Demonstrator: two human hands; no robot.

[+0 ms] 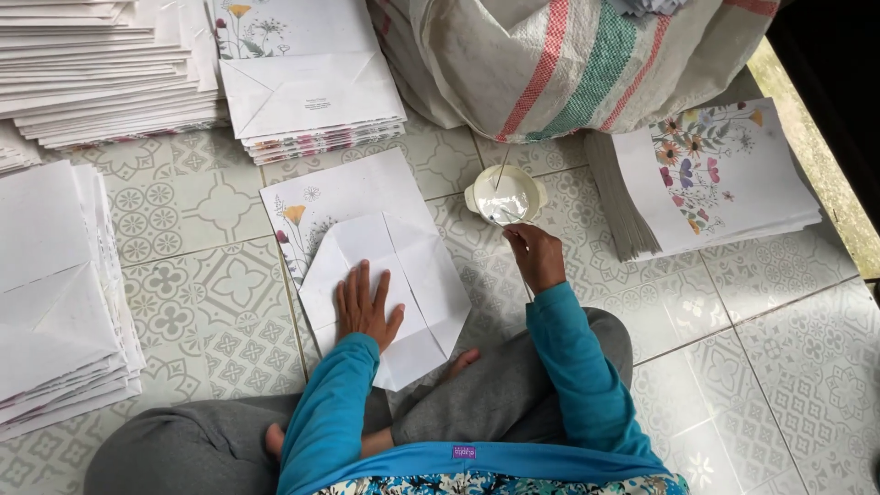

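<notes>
My left hand (365, 310) lies flat and open on the folded paper bag (380, 284) on the tiled floor (211, 302). My right hand (536, 257) pinches a thin stick (500, 179) dipped in the white glue bowl (504, 195) just beyond it.

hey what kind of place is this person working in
Probably a home floor used as a small paper-bag workshop: patterned floor tiles, stacks of flowered paper bags, a small bowl of white paste and a woven sack.
</notes>
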